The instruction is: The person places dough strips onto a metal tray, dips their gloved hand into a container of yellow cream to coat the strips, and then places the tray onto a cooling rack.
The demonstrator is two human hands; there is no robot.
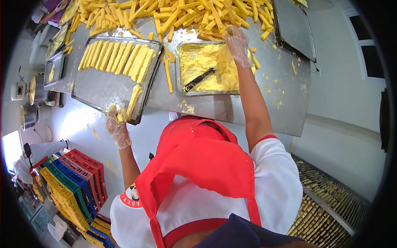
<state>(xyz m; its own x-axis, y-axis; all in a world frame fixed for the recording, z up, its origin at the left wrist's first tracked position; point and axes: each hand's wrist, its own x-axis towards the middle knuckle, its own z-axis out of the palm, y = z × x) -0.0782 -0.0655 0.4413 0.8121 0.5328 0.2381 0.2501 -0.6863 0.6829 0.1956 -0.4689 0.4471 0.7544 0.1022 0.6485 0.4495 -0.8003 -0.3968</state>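
Observation:
Cream-coated sticks [107, 55] lie side by side in a row on a dark metal baking tray [96, 83]. One more coated stick [134, 100] lies near the tray's right edge. My left hand [118, 125], in a clear plastic glove smeared with cream, is at the tray's near corner, close to that stick's lower end; its grip is unclear. My right hand [237, 45], also gloved, is over the far right of a steel pan of yellow cream [201, 62], at the edge of the stick pile; whether it holds anything is hidden. A black-handled utensil [200, 80] rests in the cream.
Plain yellow sticks [186, 15] are heaped along the back of the steel table [273, 105]. Stacked baking trays [293, 28] stand at the right. Plastic crates [74, 183] are at lower left, a loaded rack [325, 198] at lower right. Another person's hand [61, 5] shows at upper left.

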